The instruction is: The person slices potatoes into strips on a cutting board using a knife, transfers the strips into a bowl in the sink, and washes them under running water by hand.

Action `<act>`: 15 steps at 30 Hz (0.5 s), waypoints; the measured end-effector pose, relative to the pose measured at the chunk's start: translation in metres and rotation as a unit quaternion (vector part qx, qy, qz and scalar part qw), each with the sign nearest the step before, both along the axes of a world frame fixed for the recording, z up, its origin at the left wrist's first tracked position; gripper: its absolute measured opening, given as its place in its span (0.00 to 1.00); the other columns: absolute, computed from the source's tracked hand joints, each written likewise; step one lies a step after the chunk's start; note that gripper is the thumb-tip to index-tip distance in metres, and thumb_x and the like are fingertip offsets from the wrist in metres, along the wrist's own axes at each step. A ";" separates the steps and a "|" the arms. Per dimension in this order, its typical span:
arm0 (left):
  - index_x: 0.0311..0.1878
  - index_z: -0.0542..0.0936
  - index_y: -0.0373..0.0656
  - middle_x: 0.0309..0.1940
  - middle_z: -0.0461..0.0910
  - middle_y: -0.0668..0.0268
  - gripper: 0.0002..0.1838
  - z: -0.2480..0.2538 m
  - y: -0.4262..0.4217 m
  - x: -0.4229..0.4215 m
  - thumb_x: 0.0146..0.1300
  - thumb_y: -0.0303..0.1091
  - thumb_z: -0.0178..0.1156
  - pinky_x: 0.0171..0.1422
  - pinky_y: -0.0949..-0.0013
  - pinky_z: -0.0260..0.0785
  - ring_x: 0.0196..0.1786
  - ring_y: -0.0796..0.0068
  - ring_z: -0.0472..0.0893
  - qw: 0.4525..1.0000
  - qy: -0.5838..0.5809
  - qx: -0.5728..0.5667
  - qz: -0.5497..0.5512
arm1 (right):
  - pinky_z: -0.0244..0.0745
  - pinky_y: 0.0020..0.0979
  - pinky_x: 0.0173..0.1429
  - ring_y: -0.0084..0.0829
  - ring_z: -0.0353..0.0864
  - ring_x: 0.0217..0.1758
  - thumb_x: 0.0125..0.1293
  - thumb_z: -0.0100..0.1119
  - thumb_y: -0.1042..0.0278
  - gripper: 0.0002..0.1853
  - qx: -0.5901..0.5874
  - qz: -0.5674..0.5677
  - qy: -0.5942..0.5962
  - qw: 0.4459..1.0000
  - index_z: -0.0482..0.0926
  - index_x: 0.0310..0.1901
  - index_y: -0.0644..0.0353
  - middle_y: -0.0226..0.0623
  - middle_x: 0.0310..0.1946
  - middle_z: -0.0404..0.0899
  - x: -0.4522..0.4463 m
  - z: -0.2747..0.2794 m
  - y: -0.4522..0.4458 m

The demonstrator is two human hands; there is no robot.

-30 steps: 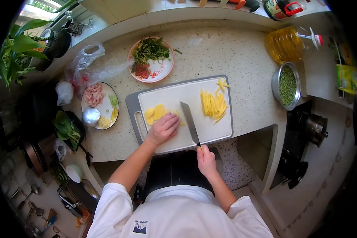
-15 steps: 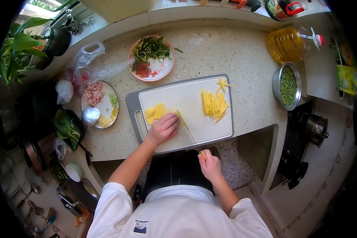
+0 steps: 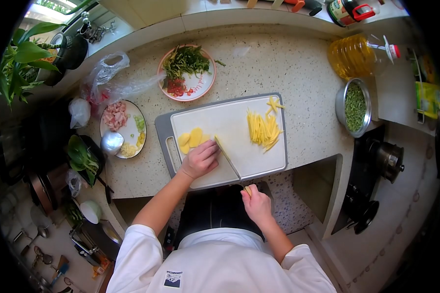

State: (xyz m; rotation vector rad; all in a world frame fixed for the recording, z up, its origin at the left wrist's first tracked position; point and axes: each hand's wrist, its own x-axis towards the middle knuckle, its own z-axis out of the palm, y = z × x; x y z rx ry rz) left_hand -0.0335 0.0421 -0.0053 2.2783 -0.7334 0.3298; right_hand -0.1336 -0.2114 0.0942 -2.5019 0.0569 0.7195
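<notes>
On the worktop (image 3: pixel 288 68), yellow slices (image 3: pixel 195 137) on the cutting board (image 3: pixel 230 115) are held down by the bunched left hand (image 3: pixel 200 160); the knife (image 3: pixel 231 163) is gripped in the right hand (image 3: pixel 259 207). Yellow strips (image 3: pixel 263 129) have already been cut, while some slices lie uncut

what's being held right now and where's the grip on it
The right hand holds the knife by its handle. The left hand is on yellow slices at the blade; whether it grips any cannot be told.
</notes>
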 end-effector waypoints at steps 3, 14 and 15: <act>0.45 0.88 0.35 0.48 0.85 0.60 0.19 -0.001 0.001 -0.001 0.46 0.25 0.70 0.63 0.60 0.83 0.58 0.58 0.85 1.000 0.005 -0.001 0.000 | 0.81 0.53 0.35 0.56 0.87 0.32 0.76 0.61 0.50 0.16 -0.018 0.002 0.003 1.000 0.76 0.45 0.56 0.47 0.28 0.86 0.002 -0.002 0.006; 0.49 0.87 0.32 0.51 0.85 0.58 0.21 0.001 0.002 -0.001 0.47 0.26 0.70 0.65 0.58 0.82 0.58 0.57 0.85 1.000 -0.002 0.005 -0.011 | 0.75 0.52 0.34 0.59 0.83 0.30 0.81 0.53 0.56 0.14 0.161 -0.157 0.013 0.974 0.76 0.45 0.61 0.51 0.24 0.80 -0.005 -0.041 0.001; 0.49 0.87 0.32 0.50 0.85 0.58 0.21 0.001 0.003 -0.001 0.47 0.26 0.70 0.65 0.58 0.82 0.58 0.57 0.85 1.000 -0.002 0.003 -0.007 | 0.76 0.52 0.35 0.60 0.83 0.32 0.80 0.54 0.56 0.14 0.150 -0.143 0.014 0.978 0.76 0.46 0.61 0.53 0.26 0.81 -0.002 -0.036 0.001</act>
